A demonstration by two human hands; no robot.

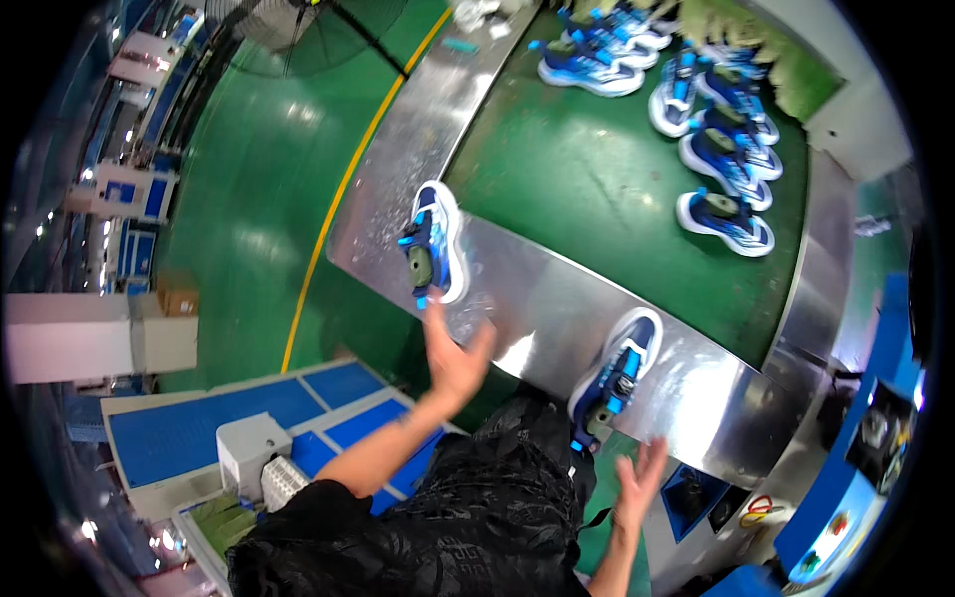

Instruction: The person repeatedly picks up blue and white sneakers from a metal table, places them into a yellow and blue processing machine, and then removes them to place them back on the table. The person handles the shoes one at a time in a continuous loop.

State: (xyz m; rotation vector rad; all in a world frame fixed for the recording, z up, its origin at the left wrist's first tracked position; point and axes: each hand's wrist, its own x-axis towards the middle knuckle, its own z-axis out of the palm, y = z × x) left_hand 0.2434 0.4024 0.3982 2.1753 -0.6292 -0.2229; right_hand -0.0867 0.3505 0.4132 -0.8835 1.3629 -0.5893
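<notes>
A blue and white sneaker (pixel 438 244) lies on the left part of the metal ledge (pixel 527 269), its heel toward me. Just below that heel is my left hand (pixel 456 360), fingers spread and nothing held; whether a fingertip touches the blue heel tab I cannot tell. Another sneaker (pixel 619 373) of the same kind rests farther right, its heel reaching over the ledge's near edge. My right hand (pixel 637 488) is to the lower right of that shoe, apart from it, with fingers stretched out and empty. Both shoes have an olive-green insert at the heel opening.
Beyond the ledge, several matching sneakers (pixel 726 164) stand on a green conveyor belt (pixel 557 169). Red-handled scissors (pixel 758 511) lie at lower right beside dark bins (pixel 693 500). A white box-shaped device (pixel 249 450) stands on the blue-topped bench (pixel 209 438) to my left. A fan (pixel 298 30) is at the upper left.
</notes>
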